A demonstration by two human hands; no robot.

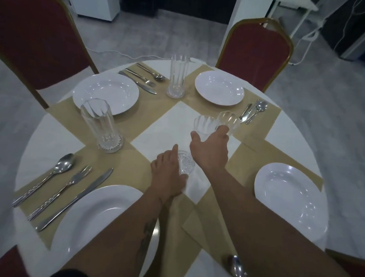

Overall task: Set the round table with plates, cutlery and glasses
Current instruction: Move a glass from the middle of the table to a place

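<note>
The left hand (pixel 168 173) holds a clear glass with a cut starburst base (pixel 185 165), tilted so that the base faces the camera. Its index finger is stretched forward and its other fingers are hidden behind the glass. The right hand (pixel 210 148) reaches further in, thumb and fingers curled round a clear fluted glass (pixel 205 125). A second fluted glass (pixel 230 120) is just beside that one; whether they touch I cannot tell.

Both hands are over the bare white centre square (pixel 163 125) of the round white table (pixel 52 139), framed by beige paper placemats (pixel 124 167). To the left a tall clear ribbed glass (pixel 103 124) stands upright on a mat corner. A far tall clear glass (pixel 178 77) stands between the two far settings.

The left forearm crosses the rim of the near-left white round plate (pixel 94 218), which lies close to the table's near edge. The right white plate (pixel 290 195) sits near the right edge. The far-left white plate (pixel 105 93) and far-right white plate (pixel 219 87) face two red chairs with gold frames (pixel 256 53).

A steel spoon, fork and knife (pixel 64 189) lie parallel at the left edge. Bare white wedges open between the mats.
</note>
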